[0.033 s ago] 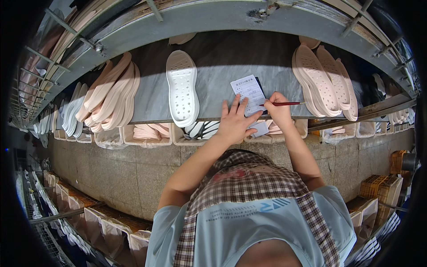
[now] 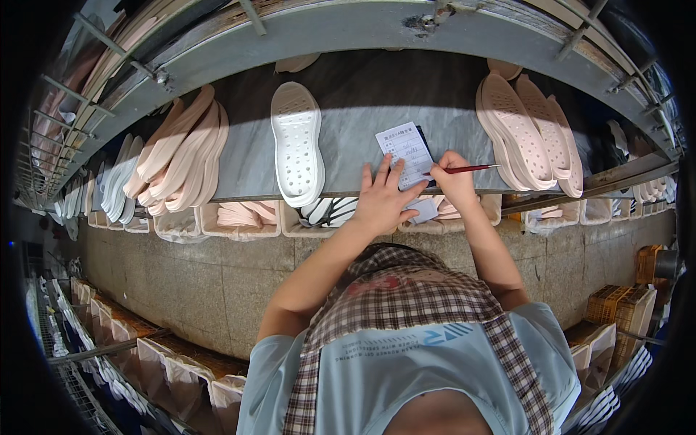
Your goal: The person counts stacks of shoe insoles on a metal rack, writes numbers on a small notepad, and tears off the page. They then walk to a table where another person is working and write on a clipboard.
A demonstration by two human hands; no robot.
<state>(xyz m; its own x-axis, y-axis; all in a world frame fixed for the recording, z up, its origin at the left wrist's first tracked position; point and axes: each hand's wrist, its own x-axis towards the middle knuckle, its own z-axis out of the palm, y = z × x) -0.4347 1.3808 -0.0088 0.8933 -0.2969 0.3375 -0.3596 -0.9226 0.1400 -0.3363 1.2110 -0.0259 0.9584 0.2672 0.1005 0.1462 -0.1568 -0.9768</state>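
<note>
My left hand [image 2: 378, 200] lies flat with spread fingers on the lower left part of a small printed form pad [image 2: 404, 148], pressing it to the grey tabletop. Handwriting shows on the pad's top sheet, and a dark backing peeks out along its right side. In my right hand [image 2: 454, 181] is a dark red pen [image 2: 471, 169], pinched between thumb and fingers, its tip at the sheet's lower right. Left of the pad, a single white shoe sole [image 2: 297, 145] with rows of small holes lies on the table, its near end reaching the edge.
Pale pink soles [image 2: 518, 134] stand stacked to the right, and more pink soles [image 2: 181, 148] lie piled at left. Lined bins [image 2: 241, 217] of soles run under the table edge. A metal rail [image 2: 326, 35] crosses the far side. Behind me are lined bins [image 2: 174, 370] and an orange crate [image 2: 612, 303].
The pen has tilted slightly, its tip a little closer to me. Both hands stay in nearly the same place.
</note>
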